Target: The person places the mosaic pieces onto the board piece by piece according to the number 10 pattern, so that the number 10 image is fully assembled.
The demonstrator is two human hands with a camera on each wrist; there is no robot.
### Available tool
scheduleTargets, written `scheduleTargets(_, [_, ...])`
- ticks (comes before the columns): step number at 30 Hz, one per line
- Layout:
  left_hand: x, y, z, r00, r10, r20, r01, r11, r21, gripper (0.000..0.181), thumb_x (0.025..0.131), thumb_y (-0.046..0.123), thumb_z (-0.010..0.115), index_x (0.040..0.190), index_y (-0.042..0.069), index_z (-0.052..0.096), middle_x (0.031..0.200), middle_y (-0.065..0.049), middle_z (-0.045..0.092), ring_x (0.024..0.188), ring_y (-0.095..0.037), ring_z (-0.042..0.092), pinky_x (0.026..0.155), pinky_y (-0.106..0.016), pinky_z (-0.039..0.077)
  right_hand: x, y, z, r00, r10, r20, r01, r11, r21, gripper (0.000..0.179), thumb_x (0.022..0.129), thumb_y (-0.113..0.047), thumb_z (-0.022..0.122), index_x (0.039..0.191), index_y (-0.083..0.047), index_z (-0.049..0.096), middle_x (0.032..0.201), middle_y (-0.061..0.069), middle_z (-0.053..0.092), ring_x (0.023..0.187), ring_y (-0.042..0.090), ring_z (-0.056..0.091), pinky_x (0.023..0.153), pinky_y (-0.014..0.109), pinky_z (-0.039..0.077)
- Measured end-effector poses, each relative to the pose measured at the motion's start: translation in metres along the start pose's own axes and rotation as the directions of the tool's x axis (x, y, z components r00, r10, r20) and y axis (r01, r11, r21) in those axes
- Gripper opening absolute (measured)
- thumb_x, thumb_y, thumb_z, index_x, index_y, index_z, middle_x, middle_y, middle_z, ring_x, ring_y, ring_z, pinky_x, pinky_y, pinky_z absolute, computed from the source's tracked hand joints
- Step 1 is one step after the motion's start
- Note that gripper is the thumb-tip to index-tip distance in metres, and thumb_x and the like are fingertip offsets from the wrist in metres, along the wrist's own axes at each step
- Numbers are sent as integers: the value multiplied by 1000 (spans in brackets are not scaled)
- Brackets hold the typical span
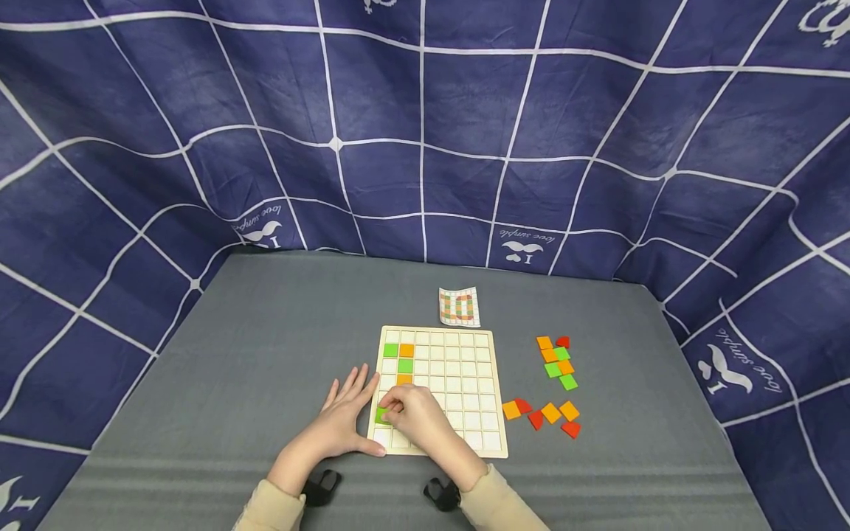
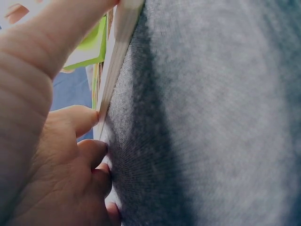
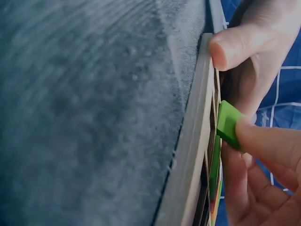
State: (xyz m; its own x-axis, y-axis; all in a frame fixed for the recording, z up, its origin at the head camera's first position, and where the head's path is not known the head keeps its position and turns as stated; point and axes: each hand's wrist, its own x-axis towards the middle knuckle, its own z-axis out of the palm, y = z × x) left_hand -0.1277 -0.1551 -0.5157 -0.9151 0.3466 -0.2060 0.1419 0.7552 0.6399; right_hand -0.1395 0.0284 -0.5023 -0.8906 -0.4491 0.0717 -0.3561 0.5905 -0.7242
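A pale wooden grid board (image 1: 471, 383) lies on the grey table. My left hand (image 1: 347, 422) lies along its left side, fingers spread, thumb at the near left corner. In the right wrist view, that thumb (image 3: 228, 51) rests on the board's edge. Over the left column, my right hand (image 1: 418, 417) pinches a green square tile (image 3: 229, 123) between thumb and fingers. The tile is tilted, one edge right at the board's surface. Farther up the board lie a green tile (image 1: 390, 350), an orange tile (image 1: 406, 350), another green tile (image 1: 405, 366) and an orange tile (image 1: 403, 379) partly behind my right hand.
Behind the board lies a printed pattern card (image 1: 459, 307). On the right are two loose groups: orange and green squares (image 1: 553, 370) with a red quarter-round piece (image 1: 563, 342), and nearer, orange squares (image 1: 550, 413) among red pieces (image 1: 571, 429). A blue curtain (image 1: 425, 177) hangs around the table.
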Motion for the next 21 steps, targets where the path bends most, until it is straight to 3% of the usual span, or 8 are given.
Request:
scheduleTargets(14, [-1, 2, 0, 1000, 10, -17, -10, 1000, -6, 128, 55, 45, 93, 156, 6, 26, 164, -20, 10, 153, -39, 5, 120, -60, -2, -1, -3, 5, 999, -40, -16, 36, 984, -174, 9, 78, -9, 81, 87, -11, 80, 83, -4, 64, 71, -1, 51, 64, 10, 45])
scheduleTargets(21, [0, 1, 1, 1000, 1, -13, -1, 1000, -2, 128, 54, 46, 93, 156, 7, 25, 165, -18, 9, 153, -38, 4, 120, -60, -2, -3, -3, 4, 999, -36, -33, 30, 985, -168, 8, 80, -7, 79, 88, -11, 79, 80, -5, 64, 68, -2, 50, 62, 10, 44])
